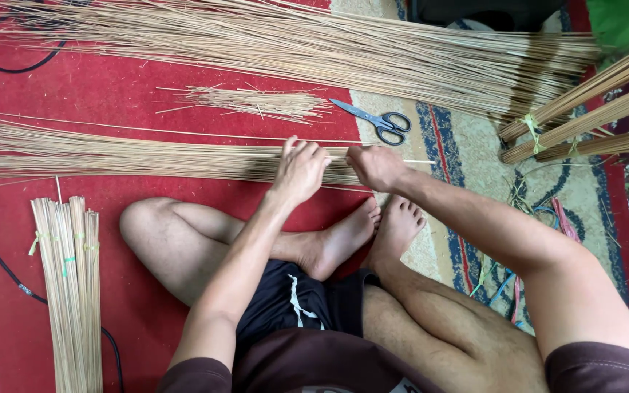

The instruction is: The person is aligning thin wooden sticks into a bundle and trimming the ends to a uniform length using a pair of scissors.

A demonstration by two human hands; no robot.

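from my feed the light is soft, even and fairly bright, with only faint shadows under the arms and legs on the red carpet (111, 94); focus stays sharp centrally, edges bow slightly, no glare

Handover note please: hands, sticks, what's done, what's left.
Left hand: fingers resting on the loose row of thin sticks spread across the red mat, pinching a few.
Right hand: closed on the ends of the same sticks, one stick tip poking out to the right.
Scissors lie shut just beyond the hands, untouched.
Done: tied bundles to the person's left, more tied bundles on the far right.
Left: the row in hand, a big loose pile further out, and a small heap of offcuts.
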